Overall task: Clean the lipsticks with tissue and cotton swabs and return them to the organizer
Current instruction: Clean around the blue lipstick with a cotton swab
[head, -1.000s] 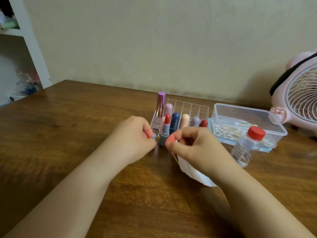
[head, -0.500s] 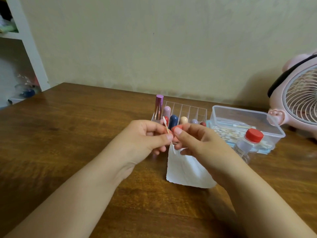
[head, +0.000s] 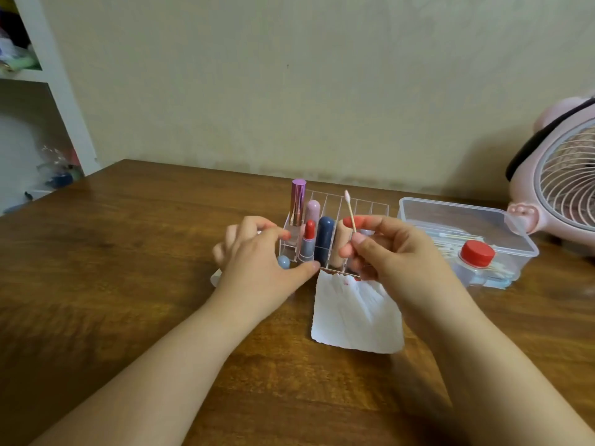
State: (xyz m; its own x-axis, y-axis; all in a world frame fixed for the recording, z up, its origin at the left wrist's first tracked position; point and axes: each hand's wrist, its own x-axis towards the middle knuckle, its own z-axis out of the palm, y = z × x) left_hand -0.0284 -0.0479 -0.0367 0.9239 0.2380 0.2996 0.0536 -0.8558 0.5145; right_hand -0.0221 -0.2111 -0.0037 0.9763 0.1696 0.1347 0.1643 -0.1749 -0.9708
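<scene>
My right hand (head: 389,255) pinches a cotton swab (head: 349,209) upright, its tip stained pink, just in front of the clear organizer (head: 373,206). A white tissue (head: 357,317) with red smears lies on the table below that hand. An uncapped red lipstick (head: 309,241) in a grey tube stands at the organizer's front left, beside navy (head: 324,236), beige, pink and metallic purple (head: 297,201) tubes. My left hand (head: 257,262) hovers with relaxed fingers left of the organizer, next to a small blue-grey cap (head: 283,261).
A clear plastic box (head: 450,209) of cotton swabs sits right of the organizer, with a red-capped bottle (head: 476,254) in front of it. A pink fan (head: 566,175) stands at the far right. A white shelf (head: 64,107) is at the left.
My hands have parted. The left hand let go and moved left and down toward the blue-grey cap. The right hand lifted the swab upright, and the tissue now lies flat.
</scene>
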